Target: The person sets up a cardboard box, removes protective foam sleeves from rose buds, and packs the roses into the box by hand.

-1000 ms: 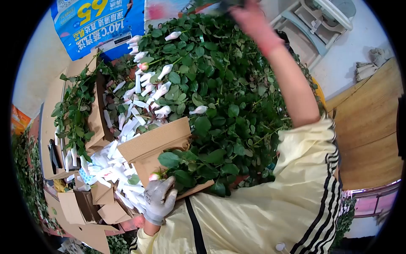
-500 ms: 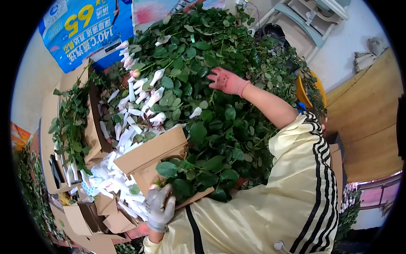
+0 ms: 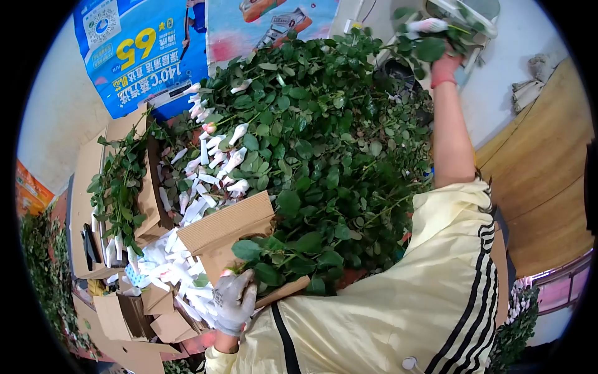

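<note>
At the upper right, my right hand (image 3: pixel 446 67), in a pink glove, is raised and closed around a leafy rose (image 3: pixel 428 25) whose bud wears a white sleeve. Down at the lower middle, my left hand (image 3: pixel 235 302), in a pale grey glove, has curled fingers at the edge of a cardboard sheet (image 3: pixel 225 223). A pinkish rose bud (image 3: pixel 229 272) shows right at those fingers, with its leaves (image 3: pixel 293 252) lying to the right. The left fingertips are partly hidden. A large heap of rose stems (image 3: pixel 330 134) spreads between both hands.
Loose white sleeves (image 3: pixel 167 258) are piled left of the cardboard sheet. Several sleeved buds (image 3: pixel 233 159) stick out of the heap. A cardboard box (image 3: pixel 99 181) with roses over it stands at left. Behind are a blue poster (image 3: pixel 137 56) and a whitish chair (image 3: pixel 479 37).
My right hand has moved from above the heap up to the far right and now holds a sleeved rose. My left hand has stayed by the cardboard. The view has shifted slightly.
</note>
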The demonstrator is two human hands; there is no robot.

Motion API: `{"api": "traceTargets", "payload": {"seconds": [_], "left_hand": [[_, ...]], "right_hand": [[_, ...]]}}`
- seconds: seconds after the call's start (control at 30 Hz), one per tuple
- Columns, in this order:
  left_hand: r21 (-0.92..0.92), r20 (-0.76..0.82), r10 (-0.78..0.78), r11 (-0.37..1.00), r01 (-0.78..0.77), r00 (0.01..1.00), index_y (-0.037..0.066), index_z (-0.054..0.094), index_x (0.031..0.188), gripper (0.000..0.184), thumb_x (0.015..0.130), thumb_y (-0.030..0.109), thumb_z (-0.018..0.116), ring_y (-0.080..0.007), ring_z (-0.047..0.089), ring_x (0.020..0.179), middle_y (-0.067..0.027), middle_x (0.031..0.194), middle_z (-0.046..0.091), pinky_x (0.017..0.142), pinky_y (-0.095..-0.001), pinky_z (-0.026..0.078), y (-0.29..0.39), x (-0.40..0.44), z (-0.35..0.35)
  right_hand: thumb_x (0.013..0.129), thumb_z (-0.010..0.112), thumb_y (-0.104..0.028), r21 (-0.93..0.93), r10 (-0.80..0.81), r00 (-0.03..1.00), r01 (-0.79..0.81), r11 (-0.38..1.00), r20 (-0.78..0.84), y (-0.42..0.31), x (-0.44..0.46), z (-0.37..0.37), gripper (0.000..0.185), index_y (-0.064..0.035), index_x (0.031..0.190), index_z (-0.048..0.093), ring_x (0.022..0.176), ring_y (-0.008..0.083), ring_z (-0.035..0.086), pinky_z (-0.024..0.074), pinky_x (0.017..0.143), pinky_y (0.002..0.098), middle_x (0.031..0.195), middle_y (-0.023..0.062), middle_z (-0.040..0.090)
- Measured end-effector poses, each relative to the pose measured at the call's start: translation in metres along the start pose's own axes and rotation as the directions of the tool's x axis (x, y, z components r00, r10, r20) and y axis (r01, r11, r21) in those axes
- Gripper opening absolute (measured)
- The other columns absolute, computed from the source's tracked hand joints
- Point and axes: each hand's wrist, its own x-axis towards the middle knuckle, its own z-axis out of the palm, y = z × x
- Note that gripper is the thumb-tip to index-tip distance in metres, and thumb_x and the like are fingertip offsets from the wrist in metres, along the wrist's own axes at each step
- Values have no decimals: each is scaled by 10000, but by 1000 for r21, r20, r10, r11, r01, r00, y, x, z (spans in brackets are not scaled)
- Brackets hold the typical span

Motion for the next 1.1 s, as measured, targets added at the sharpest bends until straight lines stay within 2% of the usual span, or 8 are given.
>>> {"api": "traceTargets", "payload": {"seconds": [0.27,0.33,0.5,0.57,0.63,0.8,0.93,1.1], "left_hand": [[5,-6,1,1000,-1,1000,18,641,930,239,692,37,633,-275,545,603,-101,661,577,591,-371,425,-1,-5,1],[4,-26,5,1000,-5,1000,16,642,927,235,694,42,634,-269,542,599,-100,659,575,586,-371,423,0,-7,3],[2,76,-73,997,73,994,7,625,991,294,702,54,640,-279,567,678,-123,748,603,642,-376,443,17,5,-13],[-3,34,116,993,-116,993,0,588,1076,376,709,64,641,-312,580,790,-151,876,620,726,-386,451,32,33,-26],[-30,18,119,992,-119,993,0,571,1104,405,711,71,643,-326,579,832,-158,920,619,764,-390,448,35,56,-38],[-168,31,-49,984,53,998,-14,586,1092,384,720,69,630,-300,593,895,-161,991,625,795,-364,457,31,60,-52],[-145,-5,-119,983,117,993,-26,612,1040,316,736,61,604,-288,613,882,-164,976,638,785,-342,467,11,35,-44],[-336,-43,-388,874,352,921,-29,613,1027,305,736,61,604,-277,622,840,-147,924,647,763,-344,472,-1,25,-29]], "right_hand": [[801,602,-219,-713,-9,724,678,-182,690,-29,-33,-17,276,-32,1004,619,1000,349,567,429,863,429,1062,194,608],[853,501,-204,-689,98,941,164,706,324,-94,-69,23,310,-47,1113,565,1017,344,554,435,862,421,1099,178,591],[862,477,-143,-296,-165,483,735,610,860,-6,-125,47,299,2,1111,557,952,282,599,466,875,366,1048,185,610],[874,476,-145,-143,35,145,988,-61,989,-29,-168,64,287,24,1088,566,963,246,607,457,918,344,998,132,644],[794,553,-237,-304,420,111,851,427,901,-114,-183,115,410,8,1123,530,909,287,599,453,875,347,947,148,632],[805,578,-314,-266,65,354,557,787,933,-69,-215,113,304,-70,987,586,892,293,604,479,776,397,913,113,622],[856,523,-293,-288,180,308,949,-130,934,-42,-207,111,285,-93,1052,573,965,221,589,463,798,330,979,85,624],[867,480,-242,-471,-14,880,268,841,475,-49,-160,161,305,-64,1104,553,933,338,593,459,820,412,996,185,618]]}}
